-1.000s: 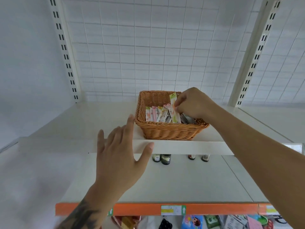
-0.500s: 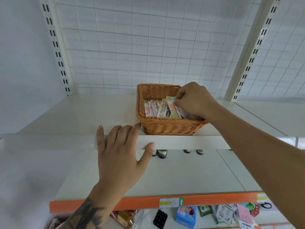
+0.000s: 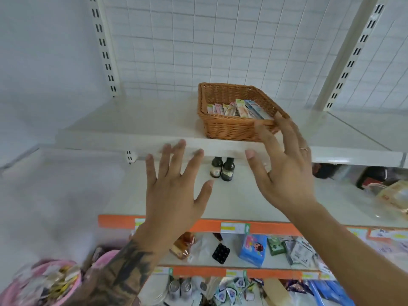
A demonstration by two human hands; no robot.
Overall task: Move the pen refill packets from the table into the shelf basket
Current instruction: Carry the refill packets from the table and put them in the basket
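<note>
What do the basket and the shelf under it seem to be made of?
The basket looks like woven wicker or rattan, possibly plastic imitation: orange-brown strands interlace in rows and the rim is braided. The shelf looks like painted metal with a smooth off-white, slightly glossy finish; it hangs on slotted uprights.

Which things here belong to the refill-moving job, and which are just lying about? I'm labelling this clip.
Belong to the job:
- wicker basket on the upper shelf
- pen refill packets standing in it
- left hand and right hand, both empty

Lying about:
- two dark bottles
- blue box
- black tray
- pink tub
</note>
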